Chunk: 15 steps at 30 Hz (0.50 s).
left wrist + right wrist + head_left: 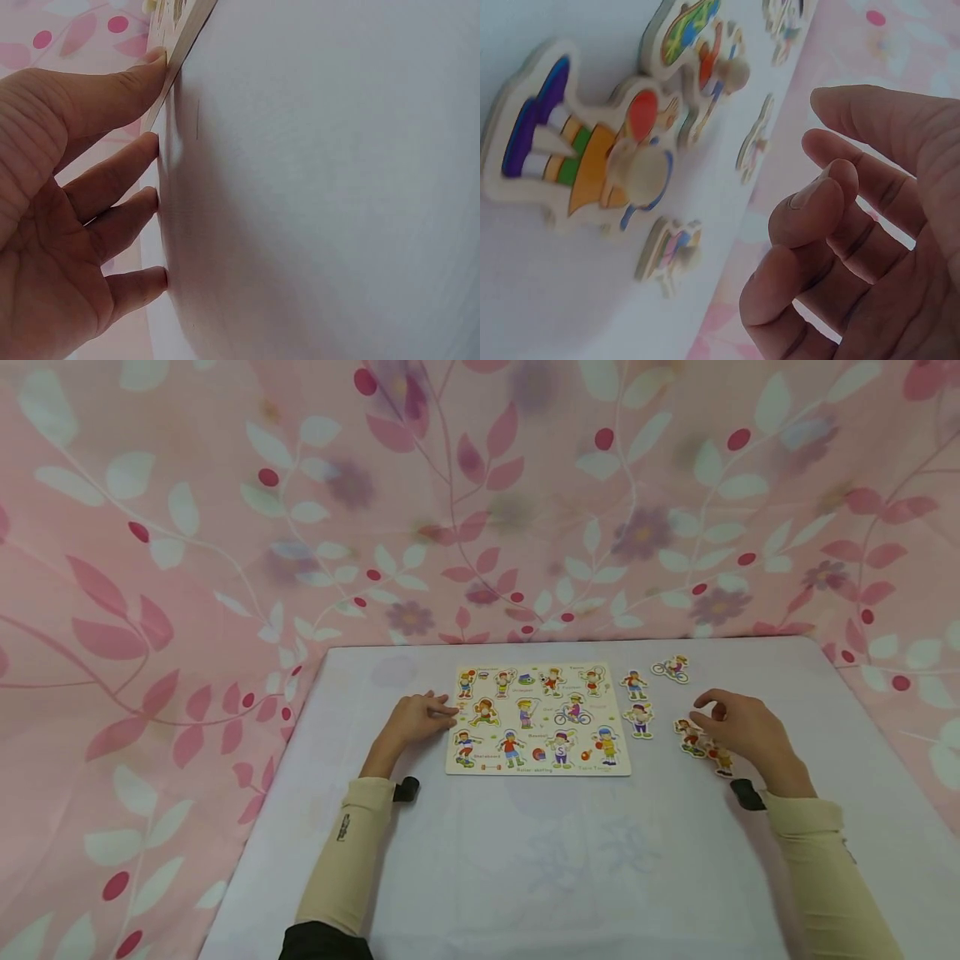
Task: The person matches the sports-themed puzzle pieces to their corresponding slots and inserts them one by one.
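Note:
A wooden puzzle board [621, 767] with pictures of children at sports lies on the table. My left hand [422, 718] is at its left side; the left wrist view shows the thumb [124, 94] at the board's edge [184, 45] and the other fingertips lower, along the tabletop. Over two loose figure pieces, a brown-and-red one [687, 739] and an orange-clad one [722, 762], my right hand [746, 731] hovers with loosely bent fingers. Nothing is between them. In the right wrist view, the orange-clad figure piece [592, 165] has a round knob.
Between board and right hand lie a skater piece [634, 685] and a purple-trousered figure piece [640, 721]. Farther back is a cyclist piece [670, 669]. A white cloth covers the table [525, 860]; a floral pink curtain [480, 510] hangs behind.

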Each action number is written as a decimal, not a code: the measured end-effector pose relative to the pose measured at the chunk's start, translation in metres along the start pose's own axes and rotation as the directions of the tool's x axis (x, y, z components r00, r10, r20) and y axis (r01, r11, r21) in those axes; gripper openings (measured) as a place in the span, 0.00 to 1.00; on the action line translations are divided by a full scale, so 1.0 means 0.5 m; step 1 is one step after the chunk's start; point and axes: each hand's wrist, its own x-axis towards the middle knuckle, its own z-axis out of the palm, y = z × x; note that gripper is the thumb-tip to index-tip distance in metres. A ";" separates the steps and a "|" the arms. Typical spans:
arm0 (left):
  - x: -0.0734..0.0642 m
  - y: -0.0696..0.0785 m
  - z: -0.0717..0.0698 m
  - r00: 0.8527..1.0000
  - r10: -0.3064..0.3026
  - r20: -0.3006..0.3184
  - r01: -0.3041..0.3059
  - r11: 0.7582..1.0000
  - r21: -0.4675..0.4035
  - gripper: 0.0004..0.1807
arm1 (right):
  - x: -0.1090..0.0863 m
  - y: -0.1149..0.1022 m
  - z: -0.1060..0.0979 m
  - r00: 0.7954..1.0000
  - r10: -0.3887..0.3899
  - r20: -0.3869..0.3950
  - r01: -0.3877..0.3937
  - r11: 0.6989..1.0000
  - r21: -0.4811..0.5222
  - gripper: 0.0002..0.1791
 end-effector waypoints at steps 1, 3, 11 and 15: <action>0.000 -0.001 0.001 1.000 0.000 -0.001 0.000 1.000 0.001 0.13 | 0.000 0.006 0.000 1.000 0.002 -0.001 -0.002 1.000 -0.002 0.18; 0.001 -0.003 0.001 1.000 0.004 -0.003 -0.004 1.000 0.001 0.13 | 0.001 0.017 -0.001 1.000 0.003 -0.003 -0.003 1.000 -0.005 0.18; 0.002 -0.007 0.003 1.000 0.015 -0.007 -0.015 1.000 0.001 0.13 | 0.008 0.060 -0.010 0.997 0.060 0.038 -0.059 0.998 -0.026 0.21; 0.001 -0.006 0.002 1.000 0.009 -0.005 -0.009 1.000 -0.003 0.12 | 0.012 0.078 -0.013 0.995 0.090 0.051 -0.089 0.996 -0.022 0.21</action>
